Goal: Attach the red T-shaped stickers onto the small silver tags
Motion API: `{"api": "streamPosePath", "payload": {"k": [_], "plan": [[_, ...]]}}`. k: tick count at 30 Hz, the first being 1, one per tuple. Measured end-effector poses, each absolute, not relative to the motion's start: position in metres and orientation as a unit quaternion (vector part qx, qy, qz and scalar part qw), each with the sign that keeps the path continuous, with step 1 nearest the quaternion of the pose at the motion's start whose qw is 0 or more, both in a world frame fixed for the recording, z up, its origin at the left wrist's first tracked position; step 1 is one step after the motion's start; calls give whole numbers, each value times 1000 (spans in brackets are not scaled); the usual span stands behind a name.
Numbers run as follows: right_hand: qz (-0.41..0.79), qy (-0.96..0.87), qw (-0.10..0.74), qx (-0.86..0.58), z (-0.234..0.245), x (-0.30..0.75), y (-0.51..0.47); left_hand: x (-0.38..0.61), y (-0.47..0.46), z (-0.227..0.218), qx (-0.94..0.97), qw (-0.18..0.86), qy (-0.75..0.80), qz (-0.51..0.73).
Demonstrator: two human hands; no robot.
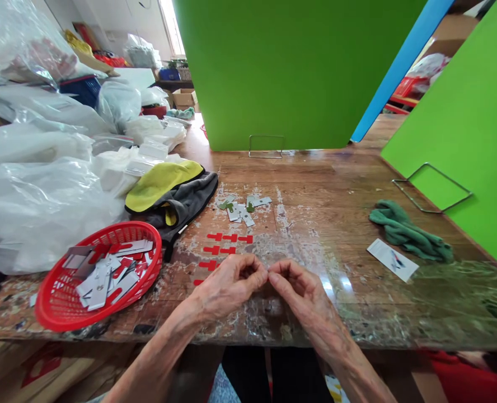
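Observation:
My left hand and my right hand meet fingertip to fingertip just above the table, both in a pinch. What lies between the fingertips is too small or hidden to make out. Beside and partly behind my left hand, small flat red T-shaped pieces lie in short rows; the nearest ones are partly covered by it. Farther back is a loose pile of small grey-white tags with a few green pieces among them. To the left, a red plastic basket holds several white, grey and red flat pieces.
The worn wooden table carries a yellow-and-grey cloth and clear plastic bags on the left. A green cloth and a printed card lie on the right. Green panels with wire stands rise behind.

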State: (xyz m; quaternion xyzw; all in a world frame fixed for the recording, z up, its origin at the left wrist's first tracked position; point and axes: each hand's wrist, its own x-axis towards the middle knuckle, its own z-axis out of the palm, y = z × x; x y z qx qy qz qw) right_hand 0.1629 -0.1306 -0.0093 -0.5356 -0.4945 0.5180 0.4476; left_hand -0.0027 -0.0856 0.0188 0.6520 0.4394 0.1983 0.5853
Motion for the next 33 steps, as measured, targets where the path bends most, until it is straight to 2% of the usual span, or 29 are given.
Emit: {"api": "streamPosePath", "payload": {"k": [3, 6, 8, 15, 20, 25, 28, 33], "plan": [[445, -513, 465, -568, -6, 165, -132, 2, -81, 22, 702, 505, 468, 181], [321, -523, 496, -614, -1, 169, -133, 10, -50, 29, 734, 310, 573, 190], [285, -523, 509, -621, -1, 172, -134, 19, -16, 29, 734, 212, 615, 196], [381, -523, 477, -595, -29, 192, -143, 54, 71, -8, 782, 138, 583, 172], [420, -505, 487, -576, -31, 199, -146, 53, 70, -31, 802, 163, 540, 199], [417, -501, 535, -538, -20, 199, -142, 50, 71, -19, 770, 233, 545, 234], [445, -474, 525, -550, -15, 202, -139, 48, 61, -1, 724, 319, 558, 251], [458, -429, 557, -544, -4, 204, -135, 32, 1, 27, 632, 500, 523, 277]]}}
